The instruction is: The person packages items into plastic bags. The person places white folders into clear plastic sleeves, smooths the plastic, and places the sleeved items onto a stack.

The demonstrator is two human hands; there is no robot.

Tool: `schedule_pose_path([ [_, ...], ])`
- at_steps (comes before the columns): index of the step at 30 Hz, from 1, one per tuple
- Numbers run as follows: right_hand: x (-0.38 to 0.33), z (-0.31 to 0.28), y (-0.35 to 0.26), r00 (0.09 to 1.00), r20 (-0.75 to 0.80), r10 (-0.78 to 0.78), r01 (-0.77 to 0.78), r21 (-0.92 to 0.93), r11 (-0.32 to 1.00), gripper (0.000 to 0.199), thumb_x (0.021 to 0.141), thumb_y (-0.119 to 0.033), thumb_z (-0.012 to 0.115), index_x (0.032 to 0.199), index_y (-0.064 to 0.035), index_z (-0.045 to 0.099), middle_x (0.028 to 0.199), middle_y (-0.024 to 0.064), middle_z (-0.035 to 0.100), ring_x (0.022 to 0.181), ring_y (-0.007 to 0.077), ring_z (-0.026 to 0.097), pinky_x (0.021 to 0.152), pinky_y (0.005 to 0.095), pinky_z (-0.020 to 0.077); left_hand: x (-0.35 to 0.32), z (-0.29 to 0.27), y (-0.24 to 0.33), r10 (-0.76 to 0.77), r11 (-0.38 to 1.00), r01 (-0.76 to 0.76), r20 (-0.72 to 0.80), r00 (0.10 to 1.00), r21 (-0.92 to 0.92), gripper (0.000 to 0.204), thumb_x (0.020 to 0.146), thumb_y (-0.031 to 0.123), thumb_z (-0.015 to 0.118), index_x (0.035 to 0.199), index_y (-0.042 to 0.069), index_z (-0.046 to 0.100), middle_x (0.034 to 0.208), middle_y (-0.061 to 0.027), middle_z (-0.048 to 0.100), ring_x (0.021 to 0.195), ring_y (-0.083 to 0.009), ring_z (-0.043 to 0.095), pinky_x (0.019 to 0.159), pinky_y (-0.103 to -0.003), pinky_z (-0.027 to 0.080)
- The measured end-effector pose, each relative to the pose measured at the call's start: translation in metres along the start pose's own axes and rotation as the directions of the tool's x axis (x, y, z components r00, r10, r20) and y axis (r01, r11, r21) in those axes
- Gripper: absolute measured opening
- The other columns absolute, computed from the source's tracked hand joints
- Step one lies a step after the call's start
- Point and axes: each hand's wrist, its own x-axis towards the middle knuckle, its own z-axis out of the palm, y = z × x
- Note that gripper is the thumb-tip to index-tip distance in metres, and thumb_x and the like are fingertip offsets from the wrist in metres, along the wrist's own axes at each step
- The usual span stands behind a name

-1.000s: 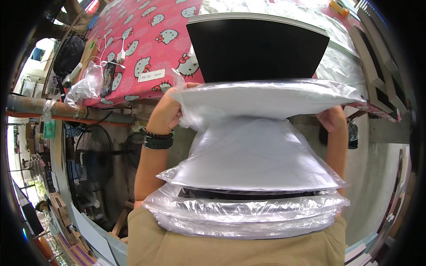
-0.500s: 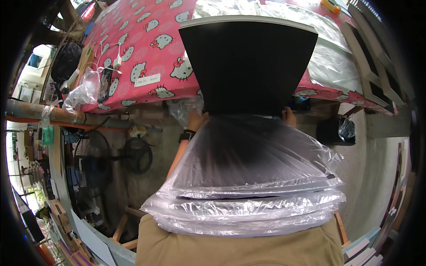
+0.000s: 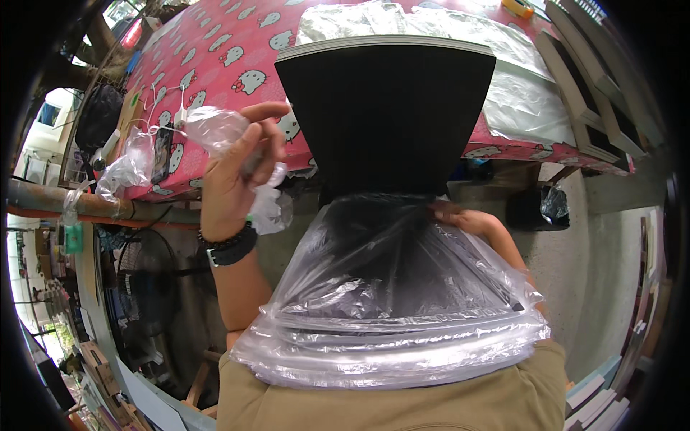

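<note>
A large flat black panel (image 3: pixel 384 115) with pale layered edges leans up against the table in front of me. Its lower end meets a stack of panels in clear plastic wrap (image 3: pixel 359 359) on my lap. My left hand (image 3: pixel 241 165) is raised left of the black panel, fingers curled around a crumpled clear plastic bag (image 3: pixel 269 208) that sticks out above and below it. At the right of the black panel's lower end, my right hand (image 3: pixel 463 218) pinches the gathered plastic wrap. Its fingertips are partly covered by the film.
A pink table cover (image 3: pixel 215 79) with cartoon cats carries plastic-wrapped flat pieces (image 3: pixel 528 108), a phone (image 3: pixel 162 154) and a white cable. Framed panels (image 3: pixel 575 79) stand at the right. Below are a fan (image 3: pixel 147 269), a pipe (image 3: pixel 65 201) and a black bin (image 3: pixel 532 210).
My left hand has left the black panel's lower left corner and risen, now holding the crumpled plastic bag. My right hand has shifted inward over the wrap, which is drawn into folds.
</note>
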Motion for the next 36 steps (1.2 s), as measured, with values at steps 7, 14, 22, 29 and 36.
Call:
schedule_pose_path([
  [7,-0.002,-0.039,-0.115,0.933,-0.331,-0.141,0.188,0.113,0.976,0.021,0.079,-0.019,0.060,0.081,0.0024,0.058,0.078,0.0040,0.061,0.072,0.0108,0.055,0.066,0.0239,0.0427,0.032,0.060,-0.028,-0.015,0.865,0.155,0.285,0.958,-0.477,0.064,0.083,0.036,0.047,0.133,0.007,0.020,0.121,-0.0108,0.039,0.095,-0.0147,0.048,0.071,-0.025,0.042],
  [14,0.017,-0.011,-0.205,0.725,-0.479,-0.495,0.687,0.450,0.571,0.012,0.079,-0.012,0.060,0.082,-0.0016,0.056,0.068,-0.0043,0.050,0.064,0.0019,0.044,0.058,0.0171,0.0353,0.038,0.085,-0.049,0.040,0.996,-0.020,0.228,0.973,-0.092,0.056,0.090,0.030,0.035,0.134,0.004,0.013,0.138,-0.0080,0.017,0.125,-0.0176,0.022,0.100,-0.031,0.020],
  [22,0.011,-0.001,-0.198,0.579,-0.737,-0.348,0.719,0.262,0.643,0.011,0.082,-0.012,0.058,0.076,-0.0038,0.054,0.063,-0.0043,0.049,0.056,0.0013,0.041,0.048,0.0173,0.0329,0.028,0.080,-0.056,-0.022,1.000,0.020,-0.100,0.995,-0.016,0.022,0.083,0.022,0.056,0.085,0.000,0.060,0.077,-0.0010,0.059,0.068,-0.0055,0.049,0.060,-0.020,0.039],
  [29,0.010,0.001,-0.190,0.565,-0.715,-0.412,0.635,0.057,0.770,0.023,0.085,-0.021,0.053,0.072,-0.0027,0.051,0.055,-0.0044,0.043,0.051,0.0017,0.036,0.044,0.0177,0.0293,0.028,0.088,-0.060,-0.069,0.988,0.044,-0.166,0.984,-0.150,0.027,0.082,0.029,0.057,0.076,0.003,0.059,0.070,0.0021,0.055,0.063,-0.0045,0.047,0.058,-0.020,0.038],
  [36,0.011,-0.001,-0.192,0.497,-0.735,-0.460,0.600,-0.091,0.795,0.027,0.087,-0.023,0.049,0.072,-0.0011,0.049,0.052,-0.0010,0.041,0.050,0.0054,0.034,0.043,0.0209,0.0303,0.019,0.084,-0.064,-0.103,0.898,0.163,0.165,0.981,-0.409,0.030,0.081,0.030,0.057,0.086,0.000,0.056,0.077,-0.0027,0.058,0.069,-0.0074,0.053,0.061,-0.022,0.043],
])
